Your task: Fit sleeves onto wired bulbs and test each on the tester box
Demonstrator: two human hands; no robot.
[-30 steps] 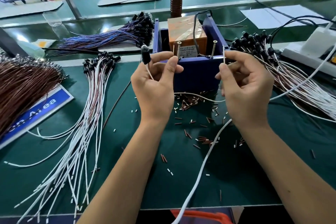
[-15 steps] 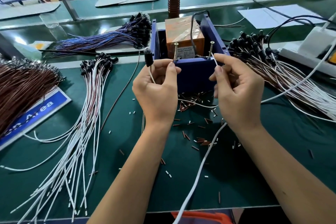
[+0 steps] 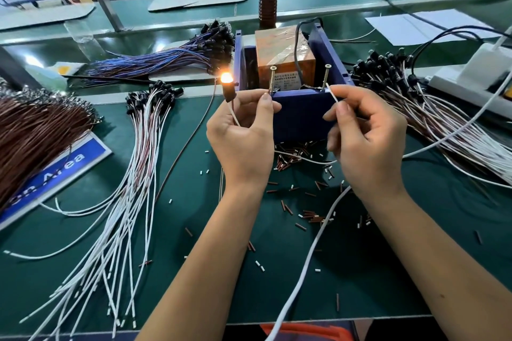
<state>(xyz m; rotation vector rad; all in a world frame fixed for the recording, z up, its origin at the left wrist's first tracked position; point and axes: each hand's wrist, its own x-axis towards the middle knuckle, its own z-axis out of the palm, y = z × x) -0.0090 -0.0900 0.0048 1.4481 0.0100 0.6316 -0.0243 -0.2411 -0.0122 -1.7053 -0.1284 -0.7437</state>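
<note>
Green surface (image 3: 360,271) littered with sleeve offcuts. Left hand (image 3: 243,133) pinches one lead against the left screw (image 3: 272,79) of the tester box (image 3: 302,116); right hand (image 3: 365,130) pinches the white lead (image 3: 331,92) at the right screw (image 3: 326,76). Bulb (image 3: 225,78) glows. Advise keeping both contacts steady, fingertips on insulation.

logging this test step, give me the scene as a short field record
bulb: lit orange, above the left hand
left hand: holds the bulb's lead, fingertip at the left screw
right hand: pinches a white wire end against the base of the right screw
tester box: blue, orange block inside
left of box: bundles of white-wired bulbs
mat: scattered cut sleeve bits
</note>
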